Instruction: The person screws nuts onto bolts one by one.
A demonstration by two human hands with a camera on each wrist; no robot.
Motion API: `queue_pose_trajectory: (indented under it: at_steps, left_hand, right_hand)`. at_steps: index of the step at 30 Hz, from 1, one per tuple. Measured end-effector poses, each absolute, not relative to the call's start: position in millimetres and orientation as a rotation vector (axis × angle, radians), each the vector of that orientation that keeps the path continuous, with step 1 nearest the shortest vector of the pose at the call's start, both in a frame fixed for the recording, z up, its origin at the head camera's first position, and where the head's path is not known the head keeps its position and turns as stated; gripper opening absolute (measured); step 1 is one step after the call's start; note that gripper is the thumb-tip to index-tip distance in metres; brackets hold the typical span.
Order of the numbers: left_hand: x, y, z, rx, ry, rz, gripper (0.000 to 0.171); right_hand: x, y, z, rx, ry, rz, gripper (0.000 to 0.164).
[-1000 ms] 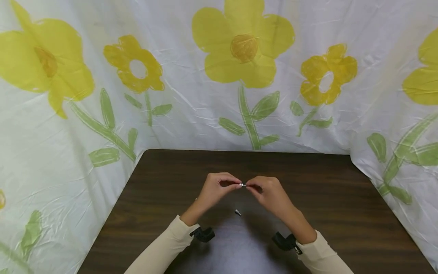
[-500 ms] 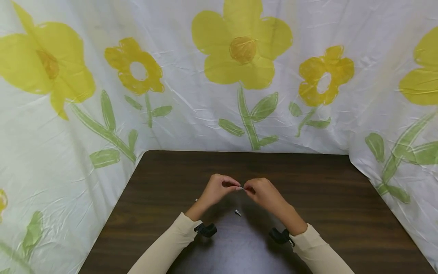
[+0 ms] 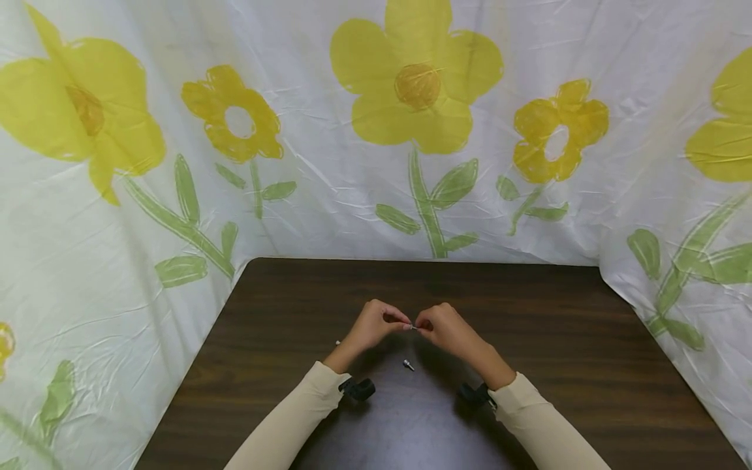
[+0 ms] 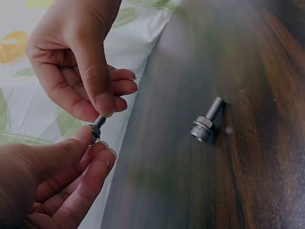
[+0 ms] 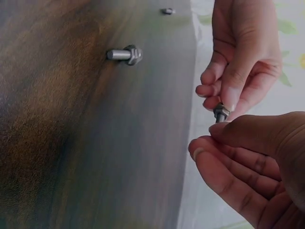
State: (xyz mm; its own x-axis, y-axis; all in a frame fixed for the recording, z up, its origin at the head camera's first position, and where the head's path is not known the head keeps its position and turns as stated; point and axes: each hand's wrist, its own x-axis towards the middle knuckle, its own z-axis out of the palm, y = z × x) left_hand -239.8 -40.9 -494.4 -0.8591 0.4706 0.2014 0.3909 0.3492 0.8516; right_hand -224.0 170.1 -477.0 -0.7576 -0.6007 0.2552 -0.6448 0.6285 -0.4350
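Both hands, the left hand (image 3: 370,324) and right hand (image 3: 448,326), pinched one small bolt (image 4: 97,127) above the worktop (image 3: 587,339). A second bolt (image 3: 408,365) lay beneath. So slight a fingertip hold risked the bolt slipping and rolling away.

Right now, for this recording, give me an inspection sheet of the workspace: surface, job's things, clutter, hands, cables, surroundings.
Surface: dark wood-grain table.
Job's things: small bolt held between both hands; second bolt with a washer lying on the table near them.
Clutter: tiny metal piece beside the left wrist.
Hands: left hand and right hand each pinch the small bolt at one end.
Cables: nothing seen.
Surroundings: white sheet with yellow flowers draped behind and at both sides.
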Motion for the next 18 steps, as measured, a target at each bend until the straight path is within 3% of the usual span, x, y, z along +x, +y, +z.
queue_pose_trajectory:
  at_steps: [18]
  left_hand:
    - [-253,-42,-512,0.705,2.481,1.383,0.005]
  right_hand:
    - [-242,167,-503,1.084,-2.871,0.929,0.007]
